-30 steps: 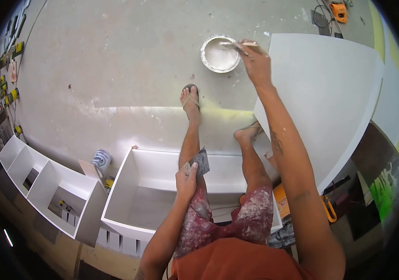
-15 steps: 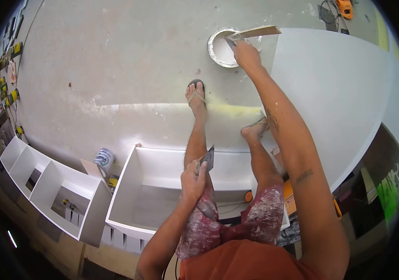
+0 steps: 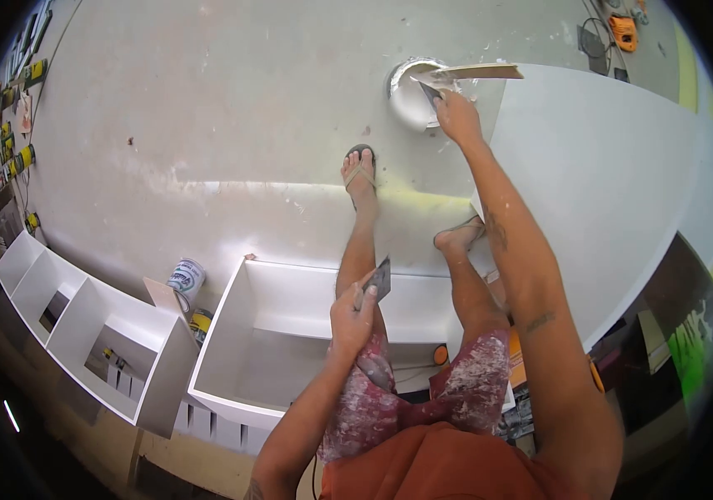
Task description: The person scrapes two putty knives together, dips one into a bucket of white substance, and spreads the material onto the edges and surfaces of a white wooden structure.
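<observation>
At the far left edge, small yellow tools (image 3: 22,156) lie along the concrete floor (image 3: 206,108); below them a long white shelf unit (image 3: 82,325) with open compartments lies on its back, a few small items showing inside one compartment; just right of it a labelled tin can (image 3: 187,278) stands on the floor, with a second, smaller can (image 3: 200,322) below it, tucked between the shelf unit and a larger white open box (image 3: 269,342); the box lies open side up, and the person's legs stand at its right part, the left foot (image 3: 361,177) in a sandal planted on the floor beyond it; the left hand (image 3: 351,315) is held at the thigh, above paint-spattered shorts (image 3: 411,392), its fingers curled around the handle of a dark putty knife (image 3: 381,282), whose blade points up and away from the body; further right the other sandalled foot (image 3: 459,237) rests at the edge of a broad white panel (image 3: 598,175); the right arm stretches far forward, and the right hand (image 3: 458,117) is closed on a second scraper (image 3: 431,92), its tip reaching into a round tin of white filler (image 3: 413,93) that sits on the floor just beside the panel's far corner; a flat strip of wood (image 3: 477,72) lies across the tin's rim, above the hand; whether the fingers also touch that strip cannot be told; at the top right, an orange tool (image 3: 625,29) and a cable lie on the floor.
</observation>
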Demonstrator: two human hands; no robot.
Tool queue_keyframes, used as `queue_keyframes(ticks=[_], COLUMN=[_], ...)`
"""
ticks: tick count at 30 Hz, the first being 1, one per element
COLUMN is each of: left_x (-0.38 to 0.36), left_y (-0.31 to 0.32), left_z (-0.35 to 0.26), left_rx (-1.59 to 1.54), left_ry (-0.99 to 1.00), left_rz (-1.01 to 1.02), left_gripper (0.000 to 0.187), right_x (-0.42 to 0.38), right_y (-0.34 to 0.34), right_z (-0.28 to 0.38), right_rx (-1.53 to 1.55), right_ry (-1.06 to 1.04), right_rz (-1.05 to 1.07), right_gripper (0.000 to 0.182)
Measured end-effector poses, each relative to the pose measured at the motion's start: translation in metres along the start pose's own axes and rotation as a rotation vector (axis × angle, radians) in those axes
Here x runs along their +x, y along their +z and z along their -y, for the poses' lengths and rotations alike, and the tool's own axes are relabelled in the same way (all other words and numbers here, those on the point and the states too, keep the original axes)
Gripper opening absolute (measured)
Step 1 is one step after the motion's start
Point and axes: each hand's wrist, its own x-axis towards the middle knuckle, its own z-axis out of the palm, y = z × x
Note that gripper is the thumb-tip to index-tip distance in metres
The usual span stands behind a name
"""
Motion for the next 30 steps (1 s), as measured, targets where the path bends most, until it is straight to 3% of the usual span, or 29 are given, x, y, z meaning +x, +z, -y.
queue_keyframes(ticks=[2, 5, 7, 9, 12, 14, 15, 20, 28, 30], left_x=[0.008, 0.059, 0.115, 0.162, 0.222, 0.241, 0.240, 0.187, 0.048, 0.007], left_y=[-0.005, -0.001, 0.006, 0.016, 0.028, 0.032, 0.035, 0.021, -0.044, -0.071], left_z=[0.013, -0.002, 0.001, -0.042, -0.071, -0.088, -0.097, -0.192, -0.297, -0.321], left_rx=[-0.104, -0.794, -0.913, -1.012, -1.040, -0.973, -0.975, -1.251, -1.221, -1.196], left_ry=[-0.451, -0.495, -0.423, -0.389, -0.307, -0.269, -0.268, -0.290, -0.094, 0.033], left_rz=[0.093, 0.029, 0.131, 0.102, 0.107, 0.235, 0.239, 0.517, 0.612, 0.698], left_gripper=[0.033, 0.043, 0.047, 0.044, 0.042, 0.041, 0.041, 0.041, 0.047, 0.047], right_x=[-0.021, -0.054, -0.070, -0.086, -0.112, -0.132, -0.141, -0.169, -0.204, -0.217], right_y=[-0.008, -0.032, -0.053, -0.074, -0.099, -0.118, -0.130, -0.195, -0.318, -0.362], right_z=[-0.001, 0.016, 0.031, 0.042, 0.062, 0.072, 0.077, 0.103, 0.135, 0.143], right_rx=[0.236, 0.448, 0.491, 0.538, 0.578, 0.647, 0.644, 0.716, 0.510, 0.123], right_ry=[-0.069, -0.048, -0.105, -0.177, -0.178, -0.263, -0.263, -0.665, -0.612, -0.607], right_rz=[-0.163, -0.233, -0.293, -0.344, -0.374, -0.471, -0.474, -0.426, -0.538, -0.480], right_gripper=[0.026, 0.026, 0.026, 0.026, 0.029, 0.038, 0.038, 0.052, 0.048, 0.046])
